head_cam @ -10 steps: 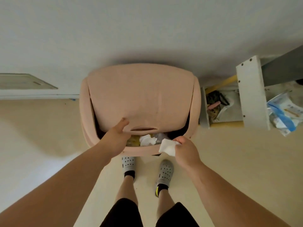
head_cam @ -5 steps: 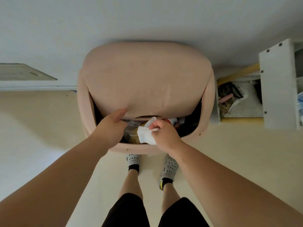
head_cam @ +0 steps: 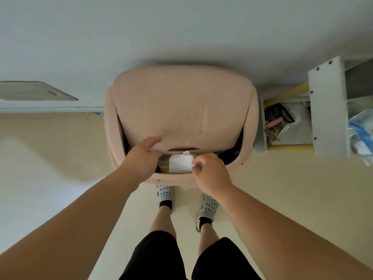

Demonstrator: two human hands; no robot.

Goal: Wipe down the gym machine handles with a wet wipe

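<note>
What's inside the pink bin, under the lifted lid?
A white wipe and yellowish rubbish beside it show in the gap. The lid, held up by the left hand, and the right hand cover the rest.

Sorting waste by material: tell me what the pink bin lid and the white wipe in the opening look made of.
Pale pink domed bin lid: likely moulded plastic, matte, smooth one-piece curve with faint smudges. White folded wipe: seems soft nonwoven sheet, limp, creased; wetness cannot be told.
</note>
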